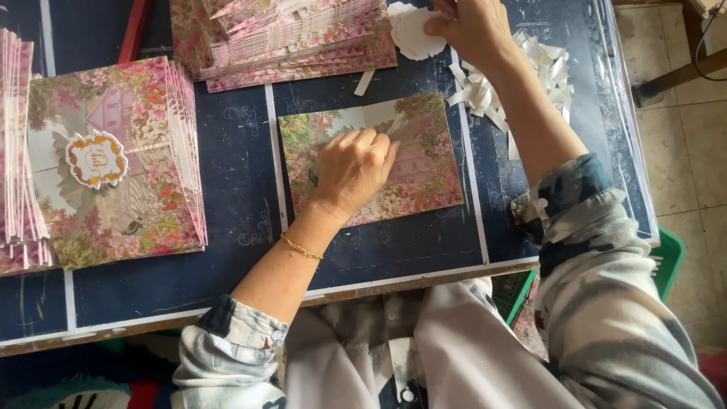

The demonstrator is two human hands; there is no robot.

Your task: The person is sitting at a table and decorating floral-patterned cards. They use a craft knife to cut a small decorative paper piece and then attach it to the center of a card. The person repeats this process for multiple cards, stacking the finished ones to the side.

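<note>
Table top, dark blue with white lines, is holding everything here. Stacks of flowery cards are sitting on it: one pile at the left with a white and gold seal on top, and a fanned pile at the far edge. One flowery envelope is lying flat in the middle. The left hand is pressing down on it with fingers curled. The right hand is pinching a white scalloped sticker near a heap of white paper strips.
</note>
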